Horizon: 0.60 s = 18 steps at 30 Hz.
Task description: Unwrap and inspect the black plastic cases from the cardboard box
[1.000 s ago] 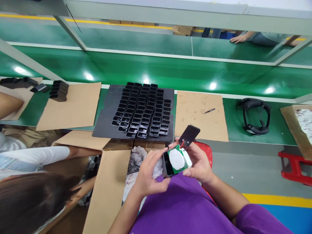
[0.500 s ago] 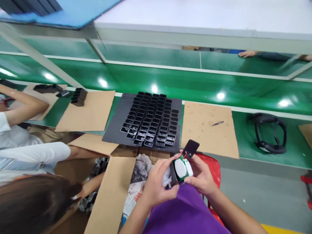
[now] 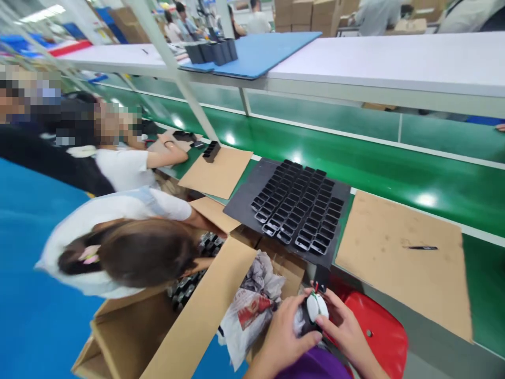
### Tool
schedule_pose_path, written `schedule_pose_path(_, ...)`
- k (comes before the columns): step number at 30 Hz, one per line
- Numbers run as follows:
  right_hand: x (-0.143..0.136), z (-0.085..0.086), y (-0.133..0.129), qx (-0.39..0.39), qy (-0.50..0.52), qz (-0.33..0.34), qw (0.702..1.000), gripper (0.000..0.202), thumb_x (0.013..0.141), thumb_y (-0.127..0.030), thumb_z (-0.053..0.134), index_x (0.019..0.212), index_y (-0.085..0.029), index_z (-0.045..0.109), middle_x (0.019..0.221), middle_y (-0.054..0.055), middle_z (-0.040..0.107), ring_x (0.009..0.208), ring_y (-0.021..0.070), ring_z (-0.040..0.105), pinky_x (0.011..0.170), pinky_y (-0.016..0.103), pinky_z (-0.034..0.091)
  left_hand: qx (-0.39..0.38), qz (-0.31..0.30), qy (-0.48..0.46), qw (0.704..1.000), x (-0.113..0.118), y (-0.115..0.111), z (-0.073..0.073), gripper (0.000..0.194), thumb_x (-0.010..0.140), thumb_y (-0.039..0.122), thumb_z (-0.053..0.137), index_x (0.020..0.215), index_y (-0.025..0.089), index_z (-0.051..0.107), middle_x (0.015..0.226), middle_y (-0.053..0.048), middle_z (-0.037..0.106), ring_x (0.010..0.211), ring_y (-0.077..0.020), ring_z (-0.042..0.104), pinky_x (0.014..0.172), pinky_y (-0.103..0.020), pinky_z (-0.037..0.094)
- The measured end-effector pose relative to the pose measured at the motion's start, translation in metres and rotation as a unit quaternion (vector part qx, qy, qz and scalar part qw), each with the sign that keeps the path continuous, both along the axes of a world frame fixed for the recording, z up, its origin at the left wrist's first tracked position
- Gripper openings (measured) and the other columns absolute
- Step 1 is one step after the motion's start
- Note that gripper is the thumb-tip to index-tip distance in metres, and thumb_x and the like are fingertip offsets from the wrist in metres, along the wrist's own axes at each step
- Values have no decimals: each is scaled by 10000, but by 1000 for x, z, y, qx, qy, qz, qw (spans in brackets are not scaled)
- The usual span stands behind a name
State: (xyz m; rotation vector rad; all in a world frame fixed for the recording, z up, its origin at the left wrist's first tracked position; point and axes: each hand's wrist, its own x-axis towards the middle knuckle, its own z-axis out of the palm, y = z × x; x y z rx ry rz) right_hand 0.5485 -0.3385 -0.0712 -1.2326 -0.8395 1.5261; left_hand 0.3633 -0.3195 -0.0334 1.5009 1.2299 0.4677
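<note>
Since the earlier frames the head cam has swung up and left: the hands and the part sit lower in frame, nearly at the bottom edge, and the far white bench and co-workers on the left have come into view. The black flap on the part, tilted up and plain before, is now mostly hidden behind the fingers.

Head view: left hand [image 3: 282, 337] is wrapped round the left side of the small black unit [image 3: 313, 315], thumb over its front; right hand [image 3: 347, 332] closes on its right side, fingers curled by the white disc [image 3: 315, 308] on top. Both grip it, over the lap, just in front of the red stool [image 3: 384, 329] and beside the open carton [image 3: 205, 310] w/ crumpled bags.

Step, by my read: seating the white disc and board into the black shell, lid not shut yet. Next move likely needs a steady left-hand hold while right-hand fingers press things flat, red wire kept clear.

Beyond: black tray of pockets [image 3: 300, 208] on the green belt [image 3: 394, 158], cardboard sheet [image 3: 394, 263] w/ a pen [image 3: 422, 247]. A co-worker leans into the carton at left.
</note>
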Motion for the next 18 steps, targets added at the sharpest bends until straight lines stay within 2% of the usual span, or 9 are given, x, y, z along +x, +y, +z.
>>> schedule_pose_path(3,-6,-12,-28,-22,-3,52,998,562,767,-466,864,1283,-281,740,1336,146,735,1255,354,702,1100,514,557,-18,9,-15,1000,-17,-29,-3,816,747,700,752,1378,195,645,1357,-172,689,1243,-368,653,1107,-524,506)
schedule_pose_path(6,-22,-12,-58,-36,-24,97,994,569,784,-445,861,1300,-242,731,1377,163,708,1291,353,679,1120,478,540,-11,21,-40,999,-41,-64,-6,869,735,776,710,1368,183,658,1349,-172,693,1237,-373,651,1123,-525,482)
schedule_pose_path(13,-92,6,-152,-62,-59,25,996,554,778,-538,847,1253,-273,744,1356,129,729,1275,329,690,1116,423,549,-14,19,-52,998,-98,-153,-19,980,688,927,609,1326,188,696,1209,-165,735,1114,-359,690,1022,-487,527)
schedule_pose_path(18,-121,21,-196,-62,-70,14,995,567,774,-571,842,1223,-237,755,1343,146,730,1261,327,689,1107,428,550,-26,3,-76,997,-124,-192,-16,907,739,868,620,1301,161,699,1231,-166,737,1142,-361,688,1018,-470,517)
